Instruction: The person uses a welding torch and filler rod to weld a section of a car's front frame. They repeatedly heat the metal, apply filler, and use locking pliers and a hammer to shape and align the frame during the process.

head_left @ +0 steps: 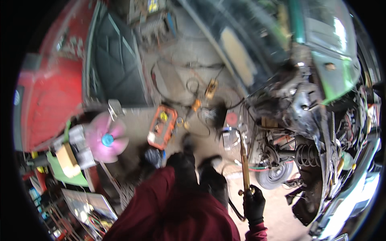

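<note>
My right hand (pixel 254 203), in a black glove, is closed around the valve end of a long brass gas torch (pixel 245 164). The torch points away from me, its thin bent tip near the car's exposed wheel area. A dark hose hangs in a curve beside my right hand. At the end of the maroon left sleeve (pixel 155 182) is a dark shape that looks like my gloved left hand (pixel 179 162). Its fingers merge with my dark trousers, so I cannot make out their position or anything held.
At right stands a stripped green car body (pixel 337 76) with a coil spring (pixel 307 155) and wheel (pixel 275 174). An orange tool tray (pixel 162 127), cables and a yellow meter (pixel 211 88) lie on the floor. A pink-bladed fan (pixel 107 138) and a red vehicle (pixel 56 100) stand left.
</note>
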The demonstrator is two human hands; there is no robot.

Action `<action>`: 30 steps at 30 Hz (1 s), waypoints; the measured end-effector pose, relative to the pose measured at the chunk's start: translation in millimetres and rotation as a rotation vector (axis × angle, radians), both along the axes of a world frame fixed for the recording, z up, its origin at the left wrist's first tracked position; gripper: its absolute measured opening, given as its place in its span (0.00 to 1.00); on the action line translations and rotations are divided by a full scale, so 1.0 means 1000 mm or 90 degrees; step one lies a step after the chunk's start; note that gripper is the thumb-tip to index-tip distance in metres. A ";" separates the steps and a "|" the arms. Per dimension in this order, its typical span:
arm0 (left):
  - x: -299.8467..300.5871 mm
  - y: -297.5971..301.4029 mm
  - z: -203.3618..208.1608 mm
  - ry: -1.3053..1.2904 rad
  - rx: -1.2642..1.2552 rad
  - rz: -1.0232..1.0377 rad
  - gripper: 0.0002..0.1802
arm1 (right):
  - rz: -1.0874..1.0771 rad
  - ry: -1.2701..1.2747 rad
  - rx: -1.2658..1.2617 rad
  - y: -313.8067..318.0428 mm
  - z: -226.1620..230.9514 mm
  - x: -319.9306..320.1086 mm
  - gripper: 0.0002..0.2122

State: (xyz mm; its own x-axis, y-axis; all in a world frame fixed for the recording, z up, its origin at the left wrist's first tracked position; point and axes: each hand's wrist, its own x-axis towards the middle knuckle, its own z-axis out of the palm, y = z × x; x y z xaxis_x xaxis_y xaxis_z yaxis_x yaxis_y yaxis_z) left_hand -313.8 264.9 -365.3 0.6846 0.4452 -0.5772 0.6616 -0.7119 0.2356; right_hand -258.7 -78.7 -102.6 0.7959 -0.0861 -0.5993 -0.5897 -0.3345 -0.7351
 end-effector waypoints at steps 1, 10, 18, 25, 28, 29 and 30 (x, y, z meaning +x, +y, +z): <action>0.006 0.043 -0.030 0.070 -0.193 -0.010 0.31 | -0.007 0.005 0.009 0.010 -0.011 0.007 0.15; 0.016 0.066 -0.271 -0.039 -0.211 0.051 0.26 | -0.017 0.098 -0.159 0.083 -0.090 0.043 0.18; 0.097 -0.015 -0.397 -0.153 -0.311 0.109 0.27 | -0.010 0.067 -0.178 0.081 -0.172 0.065 0.18; 0.192 -0.056 -0.496 0.009 -0.695 0.648 0.26 | 0.074 -0.018 -0.408 0.062 -0.237 0.077 0.19; 0.226 -0.061 -0.526 -0.037 -0.840 0.800 0.31 | 0.048 0.059 -0.404 0.058 -0.250 0.087 0.18; 0.236 -0.063 -0.533 -0.067 -0.853 0.851 0.32 | 0.078 0.026 -0.429 0.054 -0.259 0.089 0.18; 0.249 -0.061 -0.543 -0.021 -0.872 0.905 0.39 | 0.057 0.035 -0.416 0.051 -0.265 0.091 0.18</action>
